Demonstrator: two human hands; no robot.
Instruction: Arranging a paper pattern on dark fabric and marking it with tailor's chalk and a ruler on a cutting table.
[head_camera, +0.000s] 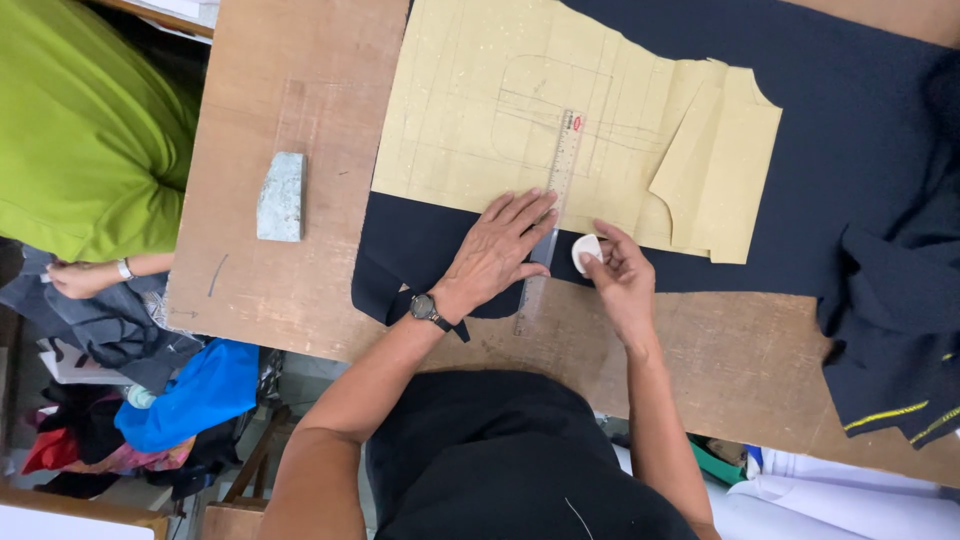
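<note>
Hands marking dark cloth along a ruler, mid-frame.

The left hand (500, 248) lies flat, fingers spread, pressing the clear ruler (552, 215) onto navy fabric (850, 140); the right hand (620, 275) pinches a white chalk piece (585, 250) just beside the ruler's edge. A tan paper pattern (480, 90) covers the fabric above. A grey stone block (282, 197) rests left on the wooden surface (290, 60).

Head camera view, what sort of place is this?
Likely a tailoring workshop: a paper pattern lies on dark fabric, the left hand presses a clear ruler, the right hand holds white chalk.
</note>
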